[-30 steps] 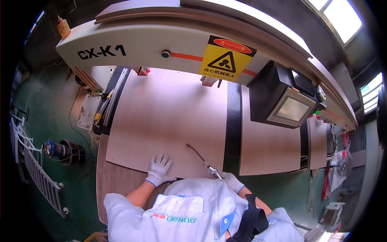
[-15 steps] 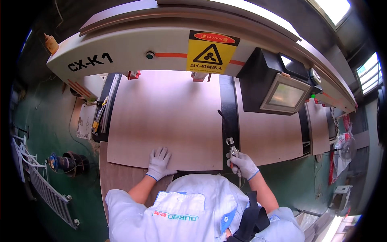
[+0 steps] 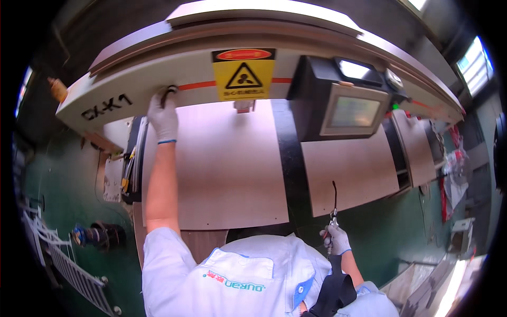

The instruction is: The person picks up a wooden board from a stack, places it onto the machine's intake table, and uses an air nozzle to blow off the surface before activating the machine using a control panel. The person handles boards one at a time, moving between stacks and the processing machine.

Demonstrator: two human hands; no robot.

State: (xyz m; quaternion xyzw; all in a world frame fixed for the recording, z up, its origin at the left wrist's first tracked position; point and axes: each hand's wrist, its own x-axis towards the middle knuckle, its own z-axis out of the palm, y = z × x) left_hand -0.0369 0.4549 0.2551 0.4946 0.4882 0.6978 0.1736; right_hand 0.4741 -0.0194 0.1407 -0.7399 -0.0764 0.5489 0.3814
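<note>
My left hand (image 3: 163, 117), in a white knit glove, is raised to the front of the machine's pale beam (image 3: 123, 103). Its fingertips close about a round black knob (image 3: 171, 91) at the start of the orange stripe, covering part of it. Low on the right, my gloved right hand (image 3: 337, 241) wraps round an air blow gun (image 3: 333, 217), whose thin dark nozzle points up and away from me. Between the arms lies a large light wood-grain panel (image 3: 227, 174) under the beam, with small holes along its near edge.
A second panel (image 3: 351, 174) lies right of a dark gap. Above it a black control box with a screen (image 3: 350, 112) juts from the beam. A yellow warning sign (image 3: 243, 74) is on the beam. White metal racking (image 3: 79, 269) and a dark round container (image 3: 108, 235) stand left.
My left hand has left the panel's near edge and reached up to the knob. My right hand has drawn down and right with the blow gun, and the view has shifted.
</note>
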